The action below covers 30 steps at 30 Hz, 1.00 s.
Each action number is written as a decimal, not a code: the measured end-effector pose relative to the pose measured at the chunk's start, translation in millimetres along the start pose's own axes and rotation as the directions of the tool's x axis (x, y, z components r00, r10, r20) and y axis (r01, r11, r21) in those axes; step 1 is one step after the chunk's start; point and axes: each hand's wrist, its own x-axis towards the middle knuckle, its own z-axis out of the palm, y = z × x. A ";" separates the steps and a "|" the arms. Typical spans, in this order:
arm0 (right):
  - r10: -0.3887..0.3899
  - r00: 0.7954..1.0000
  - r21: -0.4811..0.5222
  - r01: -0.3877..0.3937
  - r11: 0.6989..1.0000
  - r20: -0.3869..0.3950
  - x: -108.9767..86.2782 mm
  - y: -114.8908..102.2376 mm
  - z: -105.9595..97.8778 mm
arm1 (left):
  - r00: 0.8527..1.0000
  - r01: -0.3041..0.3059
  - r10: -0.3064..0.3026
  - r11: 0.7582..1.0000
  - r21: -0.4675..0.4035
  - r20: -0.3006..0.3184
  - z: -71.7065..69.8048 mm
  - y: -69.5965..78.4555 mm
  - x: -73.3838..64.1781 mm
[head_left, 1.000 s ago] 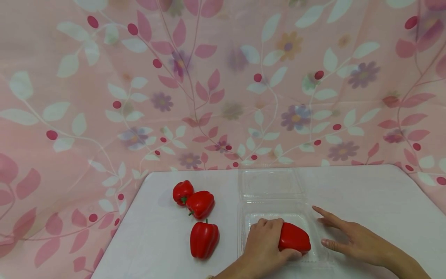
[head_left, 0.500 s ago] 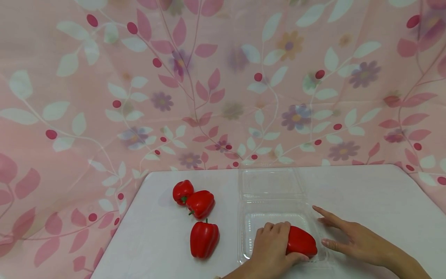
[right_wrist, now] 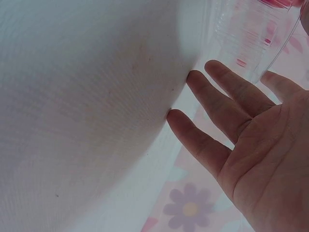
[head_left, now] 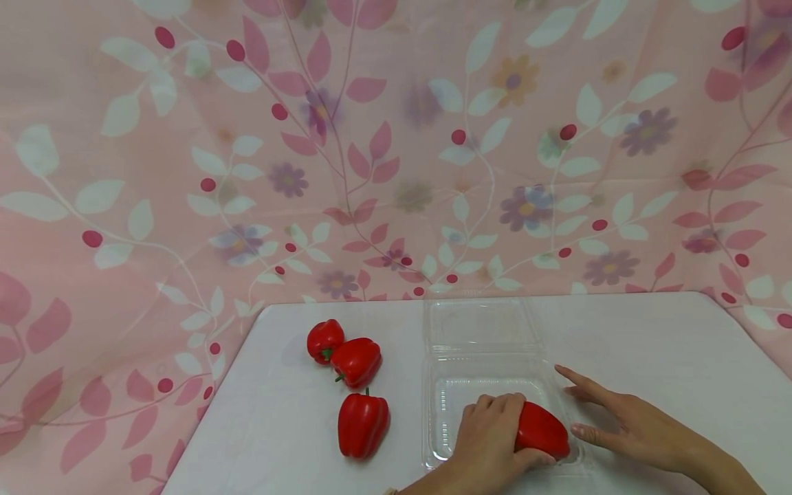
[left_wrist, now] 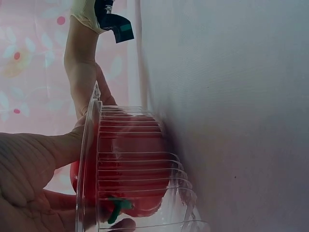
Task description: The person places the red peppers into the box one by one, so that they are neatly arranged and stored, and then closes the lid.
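Note:
My left hand [head_left: 489,440] grips a red bell pepper [head_left: 542,433] inside the base of a clear plastic clamshell container [head_left: 427,412]. In the left wrist view the pepper's green stem [left_wrist: 118,208] shows through the ribbed clear wall, and the fingers of that hand [left_wrist: 29,169] reach in over the rim. The pepper lies toward the right side of the base. Beside the container's right edge is my right hand [head_left: 609,423], its fingers spread and holding nothing. In the right wrist view one finger [right_wrist: 280,84] is close to the clear plastic; whether it touches cannot be told.
Three more red bell peppers lie on the white table to the left: one at the back [head_left: 324,342], one against it [head_left: 357,362], and one nearer [head_left: 362,425]. The clamshell's lid [head_left: 482,323] is folded back behind the base. A pink floral cloth [head_left: 383,151] hangs behind the table.
My left hand has moved the bell pepper rightward and slightly nearer within the container base, keeping its grip. My right hand and the other peppers have stayed in place.

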 end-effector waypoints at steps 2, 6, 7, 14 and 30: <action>-0.001 1.000 -0.001 0.001 1.000 -0.001 -0.1 0.1 0.1 | 1.000 -0.003 0.003 1.000 0.002 0.000 0.8 0.1 0.1; -0.004 1.000 0.001 0.004 1.000 -0.006 -0.7 0.8 0.0 | 1.000 -0.027 0.028 0.999 0.024 -0.015 1.9 -0.1 -0.6; -0.009 1.000 0.001 0.009 1.000 -0.004 -0.9 0.8 -0.2 | 0.999 -0.032 0.032 0.999 0.029 -0.018 2.0 -0.4 -0.8; -0.013 1.000 0.009 0.013 1.000 0.010 -1.1 -0.3 -2.1 | 0.998 -0.059 0.059 0.998 -0.010 -0.009 -1.8 -5.3 -2.2; -0.004 1.000 0.014 0.003 1.000 0.019 -0.6 2.0 -1.4 | 0.998 -0.046 0.048 0.997 -0.068 0.031 -6.1 -10.0 -4.1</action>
